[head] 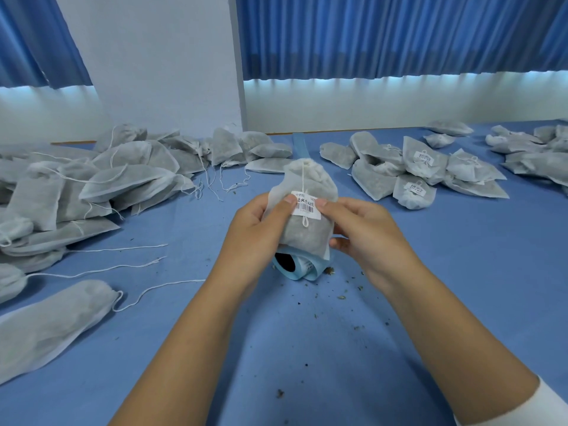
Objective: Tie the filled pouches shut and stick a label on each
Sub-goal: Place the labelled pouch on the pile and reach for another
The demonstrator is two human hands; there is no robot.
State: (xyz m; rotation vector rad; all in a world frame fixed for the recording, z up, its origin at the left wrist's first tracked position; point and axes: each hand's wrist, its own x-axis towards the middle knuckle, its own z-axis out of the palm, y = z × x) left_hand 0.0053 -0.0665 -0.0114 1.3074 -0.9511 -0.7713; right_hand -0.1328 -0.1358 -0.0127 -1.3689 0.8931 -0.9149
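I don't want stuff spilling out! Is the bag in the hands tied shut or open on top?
Shut, it seems. The top of the pouch is bunched tight, and its string hangs down across the label.

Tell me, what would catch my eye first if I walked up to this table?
Right in the middle, the left hand and right hand hold a tied pouch upright, both thumbs pressing a barcode label onto its front. On the left of the blue table sprawls a big heap of pouches with loose strings trailing. On the right lies a smaller pile, several already labelled.
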